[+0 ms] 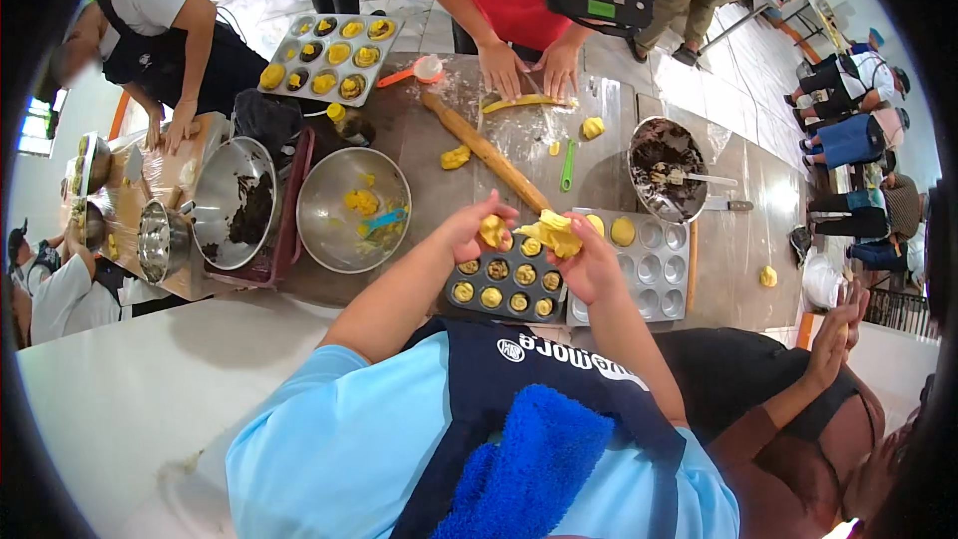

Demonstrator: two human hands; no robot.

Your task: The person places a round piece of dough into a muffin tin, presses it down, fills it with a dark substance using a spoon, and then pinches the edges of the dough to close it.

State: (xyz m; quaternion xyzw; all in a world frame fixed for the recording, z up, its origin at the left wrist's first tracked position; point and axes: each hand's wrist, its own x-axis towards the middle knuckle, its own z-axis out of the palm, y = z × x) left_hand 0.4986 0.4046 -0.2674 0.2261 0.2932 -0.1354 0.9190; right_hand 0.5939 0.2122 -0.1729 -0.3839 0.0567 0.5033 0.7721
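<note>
A small lump of yellow dough point(492, 230) is held in the curled fingers of my left hand point(479, 226). My right hand point(591, 263) grips a larger, flattened piece of yellow dough point(557, 233) between thumb and fingers. Both hands are raised over a dark muffin tin point(500, 308), whose cups hold yellow dough, some with a brown filling showing. Beside it on the right, partly behind my right hand, lies a silver muffin tin point(630, 298) with dough in its far cups and several bare cups. A wooden rolling pin point(486, 152) reaches diagonally towards the dark tin.
A steel bowl point(318, 198) with dough and a blue spatula stands left; a bowl with dark filling point(666, 157) stands right, near a knife point(730, 204). Across the table a co-worker's hands point(528, 73) press a dough strip point(524, 102). A filled muffin tin point(333, 60) lies far left.
</note>
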